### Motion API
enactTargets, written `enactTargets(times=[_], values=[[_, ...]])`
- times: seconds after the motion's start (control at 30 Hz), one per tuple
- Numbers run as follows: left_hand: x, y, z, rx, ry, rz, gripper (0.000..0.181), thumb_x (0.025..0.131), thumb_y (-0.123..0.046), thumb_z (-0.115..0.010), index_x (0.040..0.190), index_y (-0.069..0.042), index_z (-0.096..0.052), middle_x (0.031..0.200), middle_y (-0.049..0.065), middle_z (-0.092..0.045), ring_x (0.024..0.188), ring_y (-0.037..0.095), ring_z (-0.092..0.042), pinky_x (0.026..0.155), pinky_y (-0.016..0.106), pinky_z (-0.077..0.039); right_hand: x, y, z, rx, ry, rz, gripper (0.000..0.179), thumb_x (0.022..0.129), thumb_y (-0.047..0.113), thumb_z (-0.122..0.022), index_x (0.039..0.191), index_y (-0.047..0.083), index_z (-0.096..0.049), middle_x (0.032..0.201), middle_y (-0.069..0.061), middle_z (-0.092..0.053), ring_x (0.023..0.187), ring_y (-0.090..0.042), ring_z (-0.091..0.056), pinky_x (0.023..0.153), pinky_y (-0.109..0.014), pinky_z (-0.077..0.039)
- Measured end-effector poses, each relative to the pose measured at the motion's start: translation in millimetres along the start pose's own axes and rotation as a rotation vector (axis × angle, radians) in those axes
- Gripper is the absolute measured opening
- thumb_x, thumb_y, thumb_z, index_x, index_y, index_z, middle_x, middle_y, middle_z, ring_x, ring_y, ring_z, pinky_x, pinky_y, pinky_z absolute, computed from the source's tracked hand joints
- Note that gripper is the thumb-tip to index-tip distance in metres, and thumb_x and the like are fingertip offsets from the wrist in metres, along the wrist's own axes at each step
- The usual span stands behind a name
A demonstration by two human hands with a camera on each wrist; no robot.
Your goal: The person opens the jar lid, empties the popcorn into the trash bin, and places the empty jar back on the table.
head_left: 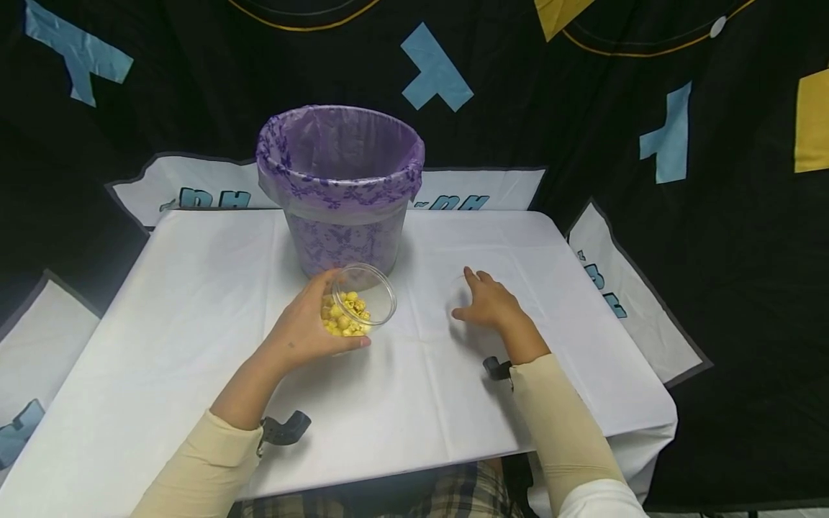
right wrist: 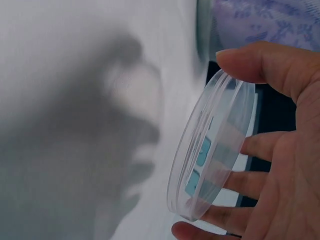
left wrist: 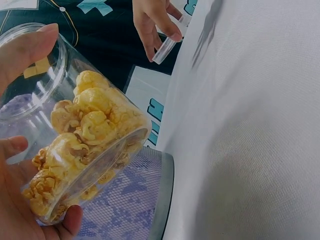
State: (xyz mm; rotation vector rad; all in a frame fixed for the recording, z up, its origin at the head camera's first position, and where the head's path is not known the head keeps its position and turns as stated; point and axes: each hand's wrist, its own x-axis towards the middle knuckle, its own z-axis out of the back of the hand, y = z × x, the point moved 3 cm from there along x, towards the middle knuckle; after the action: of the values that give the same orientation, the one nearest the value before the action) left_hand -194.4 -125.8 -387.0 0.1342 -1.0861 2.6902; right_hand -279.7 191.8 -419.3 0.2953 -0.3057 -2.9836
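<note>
My left hand (head_left: 304,327) grips a clear plastic jar (head_left: 382,288), its uncovered mouth tilted toward the right. Yellow popcorn (left wrist: 92,125) fills part of the jar, heaped toward its base. In the left wrist view the thumb lies at the rim and the other fingers wrap the side and base. My right hand (head_left: 494,309) holds a clear round lid (right wrist: 212,145) by its edge, thumb on one side and fingers on the other, above the white table. In the head view the lid is barely visible against the cloth.
A mesh bin (head_left: 346,241) with a purple patterned liner (head_left: 285,173) stands at the table's back, just behind the jar. White cloth (head_left: 162,345) covers the table. A black curtain (head_left: 505,93) with blue and yellow shapes hangs behind it.
</note>
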Motion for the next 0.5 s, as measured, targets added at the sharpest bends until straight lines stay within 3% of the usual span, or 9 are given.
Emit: enactTargets(times=[0.5], values=[[-3.3, -1.9, -0.6, 0.010, -0.003, -0.015, 0.115, 0.046, -0.066, -0.077, 0.140, -0.027, -0.023, 0.141, -0.001, -0.034, 0.129, 0.025, -0.033, 0.100, 0.053, -0.033, 19.2, -25.1, -5.5, 0.030, 0.029, -0.046, 0.096, 0.069, 0.050, -0.067, 0.145, 0.017, -0.019, 0.147, -0.016, -0.022, 0.130, -0.039, -0.028, 0.101, -0.054, -0.032]])
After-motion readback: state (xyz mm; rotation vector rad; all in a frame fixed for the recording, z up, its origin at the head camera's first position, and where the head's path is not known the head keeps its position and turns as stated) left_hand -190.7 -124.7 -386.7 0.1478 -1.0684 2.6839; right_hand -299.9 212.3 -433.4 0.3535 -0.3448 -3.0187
